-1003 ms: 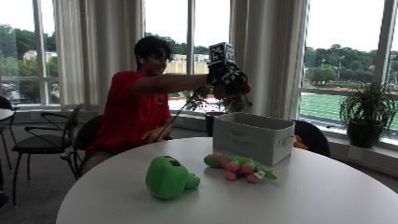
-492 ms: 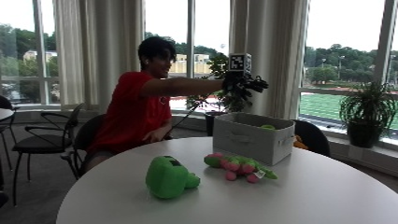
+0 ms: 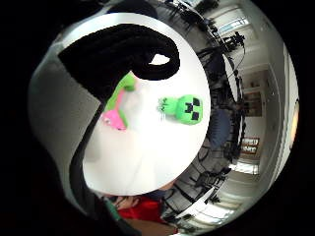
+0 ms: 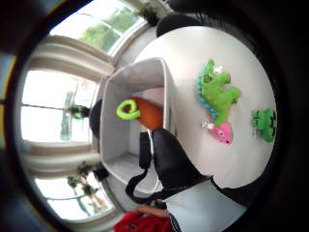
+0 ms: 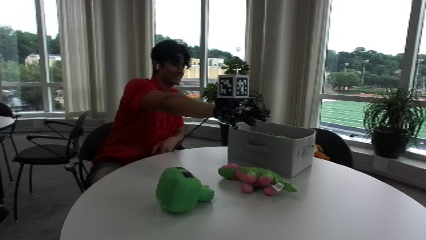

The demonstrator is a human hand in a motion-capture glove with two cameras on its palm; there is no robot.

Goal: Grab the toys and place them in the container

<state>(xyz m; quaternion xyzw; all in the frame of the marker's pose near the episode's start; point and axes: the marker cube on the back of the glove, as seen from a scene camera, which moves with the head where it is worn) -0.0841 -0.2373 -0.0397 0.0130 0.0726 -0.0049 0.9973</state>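
Note:
My gloved right hand [image 5: 234,111] hangs over the left rim of the grey fabric container [image 5: 269,147], fingers loosely curled and holding nothing. Inside the container [image 4: 166,94] lies an orange toy with a green curl [image 4: 142,113], directly below my hand [image 4: 169,159]. On the white table in front of the container lie a green and pink dinosaur plush [image 5: 256,179] and a green blocky-faced plush [image 5: 178,190]. Both also show on the table in the palm views: the dinosaur [image 4: 217,96] and the blocky-faced plush [image 3: 187,108]. My glove [image 3: 118,54] partly covers the dinosaur [image 3: 117,110].
The round white table [image 5: 346,210] has bare room right of the toys and along its front. A dark chair [image 5: 333,145] stands behind the container, more chairs [image 5: 46,150] at the left. A potted plant [image 5: 393,120] sits by the window.
My hand has moved right from beside the person to over the container and come lower. Half a second ago a green bit of toy showed at the container's top.

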